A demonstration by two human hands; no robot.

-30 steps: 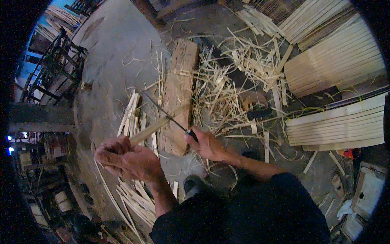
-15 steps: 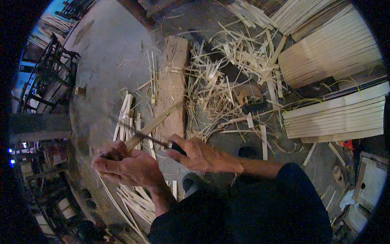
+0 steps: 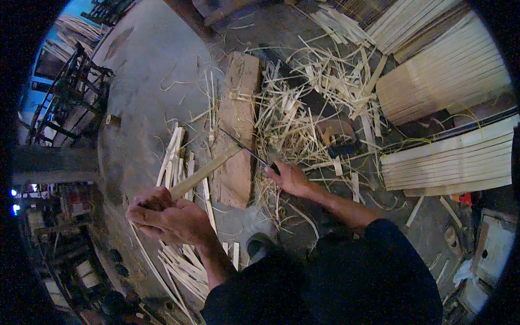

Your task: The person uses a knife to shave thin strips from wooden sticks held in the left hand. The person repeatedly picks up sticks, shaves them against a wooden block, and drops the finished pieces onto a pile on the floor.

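My left hand (image 3: pixel 170 216) is closed round the near end of a flat pale strip of split wood or bamboo (image 3: pixel 205 172), which slants away to the upper right. The strip's far end lies over a thick rough wooden block (image 3: pixel 236 122). My right hand (image 3: pixel 291 177) grips the dark handle of a knife (image 3: pixel 253 154). Its long thin blade points to the upper left and crosses the strip near the far end. Whether the blade's edge touches the strip I cannot tell.
Tangled shavings (image 3: pixel 295 116) cover the floor right of the block. Cut strips (image 3: pixel 172 157) lie left of it, and more strips (image 3: pixel 184 268) lie near my left forearm. Slatted panels (image 3: pixel 444 81) stand at the right. A dark metal frame (image 3: pixel 70 103) is at the far left.
My right hand and the knife have moved away from my left hand, up and to the right along the strip to its far end. My left hand has barely moved.
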